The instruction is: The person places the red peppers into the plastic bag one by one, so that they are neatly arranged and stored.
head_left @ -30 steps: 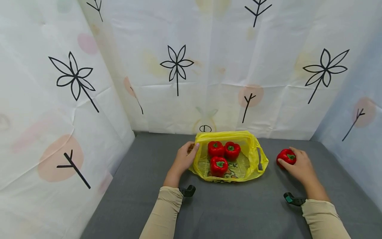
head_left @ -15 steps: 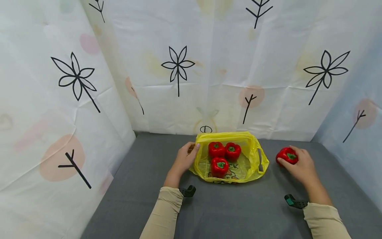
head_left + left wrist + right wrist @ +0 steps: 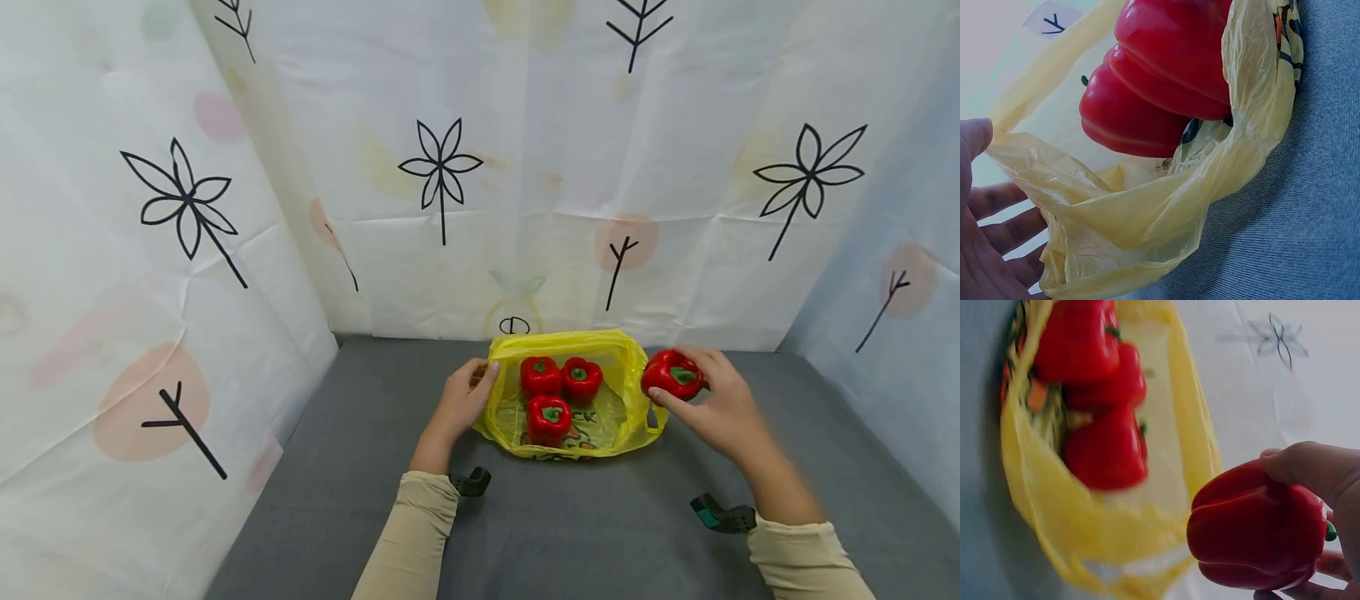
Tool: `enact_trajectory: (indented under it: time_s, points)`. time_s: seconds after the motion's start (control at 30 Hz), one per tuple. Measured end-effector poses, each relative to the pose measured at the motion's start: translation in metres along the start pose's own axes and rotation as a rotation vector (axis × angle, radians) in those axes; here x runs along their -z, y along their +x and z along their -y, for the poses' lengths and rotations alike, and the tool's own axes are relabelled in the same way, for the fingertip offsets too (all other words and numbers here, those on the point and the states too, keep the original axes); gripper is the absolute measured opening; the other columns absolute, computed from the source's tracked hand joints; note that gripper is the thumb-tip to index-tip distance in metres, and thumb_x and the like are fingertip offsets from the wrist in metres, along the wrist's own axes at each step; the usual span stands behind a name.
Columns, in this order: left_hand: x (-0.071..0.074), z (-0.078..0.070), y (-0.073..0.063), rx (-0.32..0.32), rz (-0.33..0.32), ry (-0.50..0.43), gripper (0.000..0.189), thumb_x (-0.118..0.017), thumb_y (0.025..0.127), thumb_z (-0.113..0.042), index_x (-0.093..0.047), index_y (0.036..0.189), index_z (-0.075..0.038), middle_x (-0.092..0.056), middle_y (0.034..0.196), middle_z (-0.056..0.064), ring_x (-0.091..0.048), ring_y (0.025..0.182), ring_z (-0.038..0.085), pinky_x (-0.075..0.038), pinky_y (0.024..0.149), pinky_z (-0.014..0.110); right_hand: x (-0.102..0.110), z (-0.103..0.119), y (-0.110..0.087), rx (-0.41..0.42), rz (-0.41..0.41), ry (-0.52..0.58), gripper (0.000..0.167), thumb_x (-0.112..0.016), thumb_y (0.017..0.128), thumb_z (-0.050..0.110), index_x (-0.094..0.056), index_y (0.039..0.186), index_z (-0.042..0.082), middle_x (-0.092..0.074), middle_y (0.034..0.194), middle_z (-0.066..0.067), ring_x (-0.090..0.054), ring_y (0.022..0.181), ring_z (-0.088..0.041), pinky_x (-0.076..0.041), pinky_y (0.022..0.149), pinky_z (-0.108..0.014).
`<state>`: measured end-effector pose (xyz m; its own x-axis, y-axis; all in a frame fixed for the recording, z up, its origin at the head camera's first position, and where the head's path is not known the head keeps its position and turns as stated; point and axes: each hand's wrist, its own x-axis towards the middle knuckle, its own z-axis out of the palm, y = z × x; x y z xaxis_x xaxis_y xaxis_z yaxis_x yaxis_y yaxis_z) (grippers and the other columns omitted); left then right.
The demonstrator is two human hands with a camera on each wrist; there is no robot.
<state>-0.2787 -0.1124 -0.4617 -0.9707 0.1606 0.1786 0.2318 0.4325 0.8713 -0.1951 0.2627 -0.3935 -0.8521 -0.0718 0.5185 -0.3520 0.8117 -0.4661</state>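
A yellow plastic bag [image 3: 570, 343] lies with its mouth spread wide on the grey surface. Three red bell peppers sit inside: a back-left pepper [image 3: 540, 379], a back-right pepper [image 3: 582, 383] and a front pepper [image 3: 548, 423]. My left hand [image 3: 459, 404] pinches the bag's left rim; the left wrist view shows the thumb [image 3: 974, 134] at the edge and fingers behind the plastic. My right hand [image 3: 723, 408] grips another red bell pepper [image 3: 1260, 528] between thumb and fingers, raised by the bag's right rim and overlapping it in the head view.
Grey cloth [image 3: 570, 533] covers the table. White printed sheets form a back wall [image 3: 525, 208] close behind the bag, a left wall [image 3: 150, 333] and a bluish right wall [image 3: 900, 275]. A loop handle [image 3: 652, 415] hangs at the bag's right side.
My right hand has lifted its bell pepper from the table on the right and carried it left to the bag's right rim. The left hand stays at the bag's left edge.
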Motion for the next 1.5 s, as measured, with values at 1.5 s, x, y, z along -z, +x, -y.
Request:
enact_trajectory:
  time_s: [1.5]
  points:
    - [0.016, -0.001, -0.007, 0.017, 0.017, 0.107, 0.068, -0.048, 0.106, -0.068, -0.056, 0.151, -0.017, -0.062, 0.146, 0.011, -0.059, 0.135, 0.031, -0.051, 0.111, 0.055, -0.086, 0.027, -0.007, 0.18, 0.324, 0.059, 0.065, -0.091, 0.086, 0.018, -0.063, 0.142, -0.002, -0.063, 0.135, -0.02, -0.066, 0.117, -0.037, -0.06, 0.092, -0.054]
